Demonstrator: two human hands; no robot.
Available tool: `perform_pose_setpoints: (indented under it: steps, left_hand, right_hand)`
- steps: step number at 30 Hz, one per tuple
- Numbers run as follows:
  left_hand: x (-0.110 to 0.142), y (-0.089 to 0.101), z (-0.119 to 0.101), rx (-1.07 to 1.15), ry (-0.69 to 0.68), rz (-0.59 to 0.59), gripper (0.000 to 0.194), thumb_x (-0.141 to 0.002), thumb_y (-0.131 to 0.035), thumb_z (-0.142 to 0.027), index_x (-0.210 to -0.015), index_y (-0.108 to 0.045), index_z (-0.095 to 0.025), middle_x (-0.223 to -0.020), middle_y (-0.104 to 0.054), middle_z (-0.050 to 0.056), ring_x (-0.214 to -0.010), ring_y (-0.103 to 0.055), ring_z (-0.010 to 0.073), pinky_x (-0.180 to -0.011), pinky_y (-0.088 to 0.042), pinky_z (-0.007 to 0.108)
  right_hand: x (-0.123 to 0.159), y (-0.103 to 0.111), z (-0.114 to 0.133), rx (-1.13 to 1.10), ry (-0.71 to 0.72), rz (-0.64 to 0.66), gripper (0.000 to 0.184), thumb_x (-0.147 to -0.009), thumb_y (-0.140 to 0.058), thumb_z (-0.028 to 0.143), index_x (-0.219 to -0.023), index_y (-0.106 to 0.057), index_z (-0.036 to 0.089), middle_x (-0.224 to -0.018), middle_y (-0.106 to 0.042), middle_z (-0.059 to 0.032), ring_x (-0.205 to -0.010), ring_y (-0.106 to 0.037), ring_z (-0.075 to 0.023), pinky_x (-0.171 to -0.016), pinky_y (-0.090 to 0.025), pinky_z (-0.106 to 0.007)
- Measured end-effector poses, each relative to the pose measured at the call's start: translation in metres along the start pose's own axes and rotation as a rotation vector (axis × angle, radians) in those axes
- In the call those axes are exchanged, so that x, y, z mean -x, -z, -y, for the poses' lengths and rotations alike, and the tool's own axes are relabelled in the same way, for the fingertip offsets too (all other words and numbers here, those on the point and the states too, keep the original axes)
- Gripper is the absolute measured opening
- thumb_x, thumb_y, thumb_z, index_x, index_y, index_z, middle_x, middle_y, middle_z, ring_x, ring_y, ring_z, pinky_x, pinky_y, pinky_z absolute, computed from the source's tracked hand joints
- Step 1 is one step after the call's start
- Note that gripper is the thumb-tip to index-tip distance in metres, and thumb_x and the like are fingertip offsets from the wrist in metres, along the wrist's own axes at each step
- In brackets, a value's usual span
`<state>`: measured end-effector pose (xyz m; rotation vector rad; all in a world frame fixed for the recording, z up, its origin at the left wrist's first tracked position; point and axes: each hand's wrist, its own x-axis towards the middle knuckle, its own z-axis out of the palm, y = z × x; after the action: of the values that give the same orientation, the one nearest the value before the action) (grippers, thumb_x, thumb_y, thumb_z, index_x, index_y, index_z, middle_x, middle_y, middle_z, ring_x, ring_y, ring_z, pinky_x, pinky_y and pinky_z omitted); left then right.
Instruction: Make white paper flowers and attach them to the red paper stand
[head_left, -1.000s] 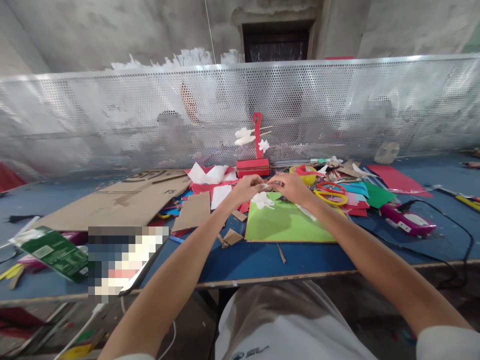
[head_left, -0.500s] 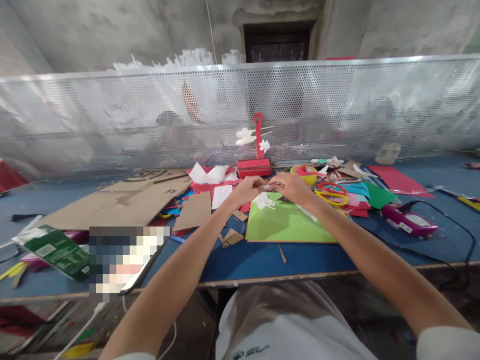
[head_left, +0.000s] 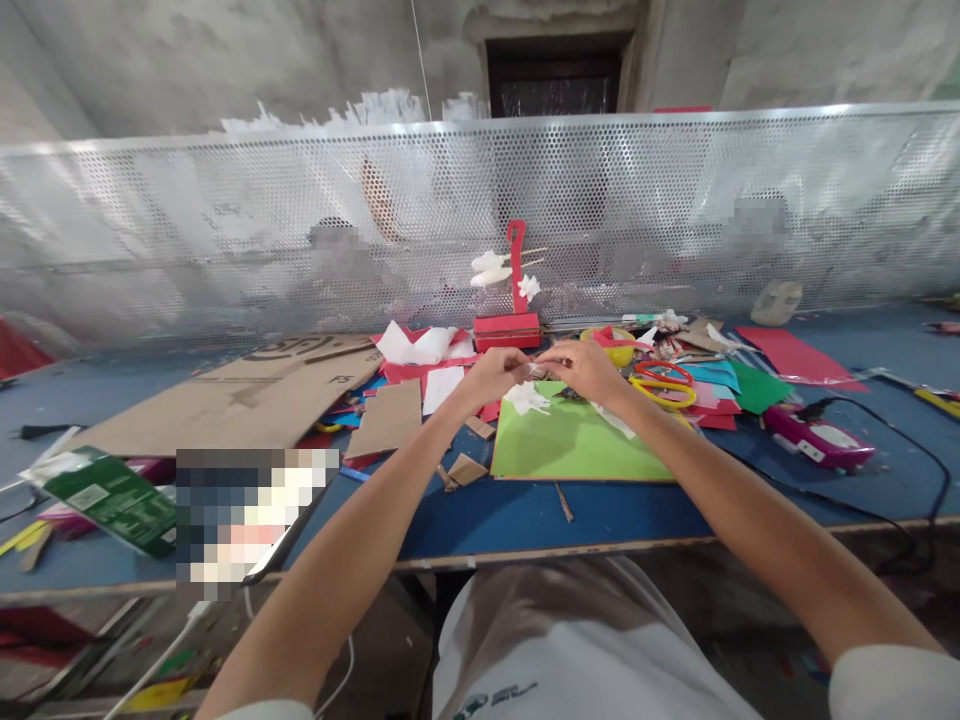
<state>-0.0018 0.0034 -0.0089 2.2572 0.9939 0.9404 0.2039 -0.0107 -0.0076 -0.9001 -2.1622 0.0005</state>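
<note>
My left hand (head_left: 491,374) and my right hand (head_left: 586,368) meet above the far edge of a green sheet (head_left: 574,445), fingers pinched together on a small white paper piece (head_left: 537,370) held between them. Just below the hands a white paper cut-out (head_left: 526,399) lies on the green sheet. Behind the hands stands a red card stand (head_left: 510,325) with white paper shapes on sticks.
A blue table (head_left: 525,515) carries brown cardboard sheets (head_left: 225,400), coloured paper scraps, red and yellow scissors (head_left: 660,385), a pink glue gun (head_left: 817,440) with a black cable, and a green packet (head_left: 112,495). A perforated metal screen (head_left: 675,200) closes off the far side.
Both hands stay together on the small white piece with only slight finger movement. The view has shifted a little.
</note>
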Motion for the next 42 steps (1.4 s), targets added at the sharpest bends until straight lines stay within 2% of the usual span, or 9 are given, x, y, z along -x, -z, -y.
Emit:
perform_pose_setpoints:
  steps: [7, 14, 23, 29, 34, 37, 42]
  left_hand:
    - [-0.001, -0.001, -0.001, -0.018, 0.013, -0.010, 0.017, -0.083, -0.054, -0.021, -0.090, -0.067, -0.013, -0.074, -0.068, 0.006, -0.064, -0.058, 0.0126, -0.057, -0.041, 0.023]
    - [0.000, 0.000, -0.001, -0.016, -0.015, -0.013, 0.017, -0.083, -0.056, -0.024, -0.086, -0.067, -0.012, -0.074, -0.067, 0.007, -0.065, -0.058, 0.0136, -0.057, -0.040, 0.024]
    - [-0.001, -0.001, 0.000, -0.034, -0.021, -0.040, 0.016, -0.083, -0.056, -0.026, -0.083, -0.066, -0.013, -0.074, -0.066, 0.006, -0.063, -0.056, 0.0123, -0.057, -0.039, 0.023]
    - [-0.002, -0.001, 0.004, -0.027, -0.030, -0.054, 0.015, -0.082, -0.057, -0.025, -0.084, -0.067, -0.013, -0.075, -0.067, 0.006, -0.062, -0.056, 0.0121, -0.056, -0.039, 0.024]
    - [-0.002, -0.001, 0.004, 0.026, -0.012, -0.056, 0.016, -0.083, -0.058, -0.028, -0.085, -0.066, -0.014, -0.072, -0.066, 0.005, -0.060, -0.054, 0.0110, -0.055, -0.038, 0.023]
    - [-0.001, -0.001, -0.001, 0.049, -0.003, -0.065, 0.018, -0.084, -0.058, -0.029, -0.084, -0.066, -0.013, -0.072, -0.066, 0.005, -0.059, -0.053, 0.0106, -0.055, -0.037, 0.023]
    - [0.000, 0.000, -0.006, 0.039, -0.014, -0.068, 0.016, -0.085, -0.056, -0.027, -0.085, -0.066, -0.014, -0.073, -0.066, 0.005, -0.059, -0.053, 0.0107, -0.053, -0.037, 0.023]
  right_hand:
    - [0.001, -0.001, 0.001, 0.022, -0.011, 0.018, 0.018, -0.090, -0.061, 0.030, -0.096, -0.077, 0.023, -0.096, -0.075, -0.0051, -0.086, -0.067, -0.0198, -0.078, -0.047, -0.032]
    - [0.001, -0.001, 0.002, 0.061, -0.011, 0.011, 0.016, -0.090, -0.061, 0.028, -0.097, -0.075, 0.023, -0.094, -0.075, -0.0043, -0.084, -0.066, -0.0196, -0.075, -0.044, -0.030]
    - [-0.002, -0.005, -0.009, 0.163, 0.010, -0.010, 0.015, -0.091, -0.060, 0.028, -0.089, -0.073, 0.021, -0.089, -0.073, -0.0050, -0.086, -0.061, -0.0204, -0.078, -0.040, -0.031]
    - [-0.001, -0.003, -0.002, -0.009, -0.146, 0.001, 0.018, -0.089, -0.061, 0.032, -0.086, -0.072, 0.018, -0.077, -0.071, -0.0033, -0.066, -0.059, -0.0150, -0.063, -0.039, -0.027]
    - [-0.001, -0.002, 0.001, -0.237, -0.186, -0.004, 0.024, -0.084, -0.063, 0.038, -0.088, -0.071, 0.016, -0.075, -0.070, -0.0038, -0.061, -0.058, -0.0138, -0.059, -0.041, -0.026]
    - [-0.001, -0.002, 0.002, -0.237, -0.215, -0.027, 0.025, -0.085, -0.062, 0.038, -0.086, -0.071, 0.015, -0.071, -0.069, -0.0038, -0.059, -0.057, -0.0140, -0.058, -0.041, -0.026]
    - [0.000, 0.001, 0.003, -0.129, -0.203, -0.018, 0.031, -0.093, -0.052, 0.036, -0.077, -0.070, 0.016, -0.069, -0.069, -0.0045, -0.060, -0.060, -0.0145, -0.060, -0.041, -0.026]
